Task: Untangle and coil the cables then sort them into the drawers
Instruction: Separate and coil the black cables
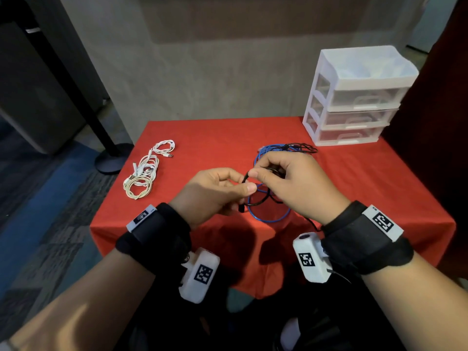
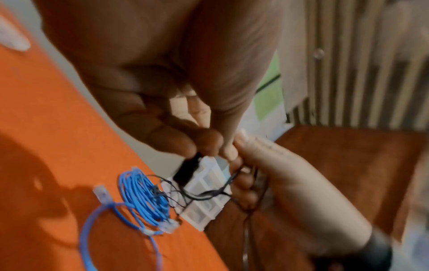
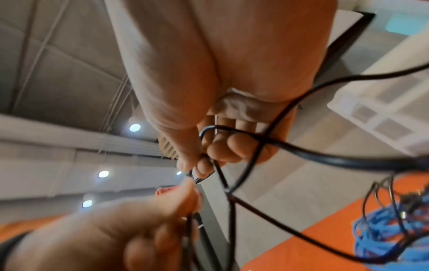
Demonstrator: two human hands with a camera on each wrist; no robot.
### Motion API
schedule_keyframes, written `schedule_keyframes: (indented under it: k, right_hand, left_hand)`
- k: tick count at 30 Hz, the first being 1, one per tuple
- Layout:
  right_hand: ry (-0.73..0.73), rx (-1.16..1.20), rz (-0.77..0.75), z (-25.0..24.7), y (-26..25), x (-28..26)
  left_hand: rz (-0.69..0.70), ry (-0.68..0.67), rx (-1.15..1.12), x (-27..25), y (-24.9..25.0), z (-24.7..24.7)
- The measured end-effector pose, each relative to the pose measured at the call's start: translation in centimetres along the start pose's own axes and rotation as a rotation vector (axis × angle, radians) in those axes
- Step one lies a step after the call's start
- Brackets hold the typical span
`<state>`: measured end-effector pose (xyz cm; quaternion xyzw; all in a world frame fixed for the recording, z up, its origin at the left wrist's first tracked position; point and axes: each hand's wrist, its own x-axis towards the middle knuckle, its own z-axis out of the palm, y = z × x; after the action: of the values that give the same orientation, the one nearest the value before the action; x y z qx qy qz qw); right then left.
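Both hands pinch the black cable [image 1: 255, 198] above the desk [image 1: 379, 178]: left hand [image 1: 215, 191] and right hand [image 1: 291, 181] meet, loops hanging below, drawers [image 1: 354, 102] far right, nearer the right hand.

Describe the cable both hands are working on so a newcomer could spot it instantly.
On the red table, in front of the white drawers, the left hand and right hand pinch a black cable raised above the blue cable. It is the only thick black one; the white cables lie apart at left.
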<state>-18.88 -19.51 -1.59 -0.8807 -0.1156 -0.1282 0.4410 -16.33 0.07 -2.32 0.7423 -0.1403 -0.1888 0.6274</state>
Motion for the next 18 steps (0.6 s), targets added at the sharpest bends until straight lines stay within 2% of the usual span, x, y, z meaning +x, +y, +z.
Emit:
schedule_keyframes:
  k: [3,8,10,13,15,17,18]
  right_hand:
    - [-0.068,0.057,0.027,-0.1,-0.2,-0.1]
    - [-0.085,0.248,0.133,-0.4,-0.6,-0.2]
    - [-0.098,0.287,0.160,-0.4,-0.9,-0.3]
    - [-0.101,0.386,0.212,-0.2,-1.2,-0.4]
    - [-0.111,0.512,0.256,0.1,-1.4,-0.5]
    - [-0.133,0.607,0.262,0.4,-1.7,-0.6]
    - [-0.143,0.626,0.254,0.6,-1.8,-0.7]
  left_hand:
    - [0.085,0.055,0.107,0.3,-0.1,0.1]
    - [0.173,0.121,0.049,0.3,-0.1,0.9]
    - [0.212,0.168,0.096,0.5,-0.6,1.2]
    - [0.299,0.221,0.254,0.6,-1.2,1.7]
    - [0.364,0.279,0.462,0.9,-1.7,1.7]
    - [0.379,0.374,0.633,1.1,-1.7,1.6]
    - [0.373,0.406,0.629,1.3,-1.8,1.7]
